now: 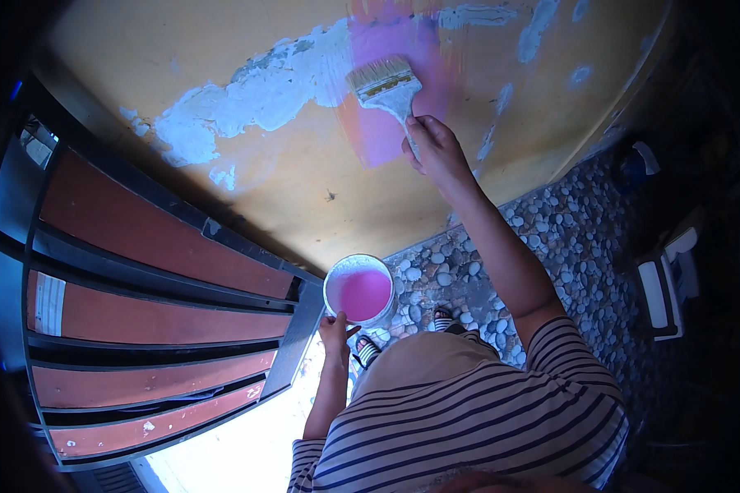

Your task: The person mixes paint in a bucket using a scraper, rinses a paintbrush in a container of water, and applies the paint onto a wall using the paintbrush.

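My right hand (437, 152) is closed round the handle of a wide paintbrush (389, 89), whose pale bristles point up and left at the wall. Behind the brush runs a patch of pink paint (386, 140) on the yellow wall (296, 185). Lower down, my left hand (333, 329) grips the near rim of a white bucket (330, 287). Pink paint (366, 294) lies inside the bucket. Whether the bristles touch the wall, I cannot tell.
Whitish patches (263, 94) of filler or bare plaster cross the wall. At left stands a dark-framed rack with reddish panels (156, 222). Pebble-patterned flooring (567, 214) spreads below, with a white object (662, 296) at right. My sandalled feet (367, 349) stand near the bucket.
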### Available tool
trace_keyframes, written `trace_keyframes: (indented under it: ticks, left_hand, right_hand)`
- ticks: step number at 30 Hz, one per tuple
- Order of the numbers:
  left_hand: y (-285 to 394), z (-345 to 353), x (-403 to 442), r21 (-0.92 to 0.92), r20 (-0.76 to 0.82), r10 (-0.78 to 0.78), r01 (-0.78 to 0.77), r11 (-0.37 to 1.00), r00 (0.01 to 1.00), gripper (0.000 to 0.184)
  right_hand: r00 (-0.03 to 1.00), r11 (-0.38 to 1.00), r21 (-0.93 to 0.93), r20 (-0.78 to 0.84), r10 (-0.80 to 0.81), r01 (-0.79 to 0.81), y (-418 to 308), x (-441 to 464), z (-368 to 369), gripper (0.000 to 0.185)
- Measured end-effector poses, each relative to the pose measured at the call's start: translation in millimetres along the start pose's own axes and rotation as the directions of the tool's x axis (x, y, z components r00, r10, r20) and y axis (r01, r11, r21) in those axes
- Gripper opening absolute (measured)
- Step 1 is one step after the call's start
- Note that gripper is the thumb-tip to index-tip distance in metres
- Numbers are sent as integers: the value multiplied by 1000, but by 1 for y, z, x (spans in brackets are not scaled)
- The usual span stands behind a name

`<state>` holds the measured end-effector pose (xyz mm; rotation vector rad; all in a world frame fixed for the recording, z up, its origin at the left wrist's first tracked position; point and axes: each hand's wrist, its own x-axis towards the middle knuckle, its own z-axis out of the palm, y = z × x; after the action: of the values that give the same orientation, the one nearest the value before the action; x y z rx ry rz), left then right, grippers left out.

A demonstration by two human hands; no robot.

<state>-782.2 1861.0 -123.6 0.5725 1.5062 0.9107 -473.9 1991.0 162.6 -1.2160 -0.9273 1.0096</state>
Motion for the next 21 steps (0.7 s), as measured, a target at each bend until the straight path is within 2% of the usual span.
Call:
trace_keyframes:
  ticks: [1,3,5,6,8,12,13,15,16,18,19,21]
  left_hand:
    - [1,1,-1,-6,-2,0,0,1000,1000,21]
    - [1,1,-2,-12,-6,-3,3,1000,1000,20]
    - [-1,0,1,-9,0,-1,1,1000,1000,20]
    - [-3,-1,2,-9,-1,1,-1,1000,1000,20]
    - [-5,-3,3,-34,-7,2,-2,999,1000,19]
    - [-2,-4,0,-40,-21,2,-3,999,1000,19]
    - [-4,-7,1,-34,-28,2,-3,999,1000,20]
    - [-4,-9,1,-27,-37,7,-8,1000,999,20]
    - [-4,-11,0,-28,-41,5,-6,1000,999,21]
    - [-5,-14,-1,-25,-44,3,-4,1000,999,22]
    - [-5,-15,0,-23,-50,2,-3,1000,999,22]
    - [-7,-17,-2,-18,-56,-6,5,1000,998,23]
  right_hand:
    - [987,986,-34,24,-160,161,-5,0,1,29]
    - [987,987,-29,42,-156,157,2,2,5,28]
    - [985,983,-54,22,-173,174,48,16,6,29]
    - [986,972,-162,15,-168,168,73,20,3,29]
    - [987,958,-240,-5,-162,156,141,23,-2,29]
    - [997,984,-171,-74,30,-42,265,6,-11,27]
    - [997,985,-165,-72,31,-42,296,3,-15,27]
    - [960,938,-219,-139,243,-269,343,3,-28,29]
    - [960,939,-214,-137,245,-270,352,5,-35,29]
    - [907,902,-118,-117,404,-416,347,8,-43,38]
    - [907,902,-116,-118,404,-417,344,14,-46,38]
    - [879,870,-130,-104,465,-476,286,19,-45,36]
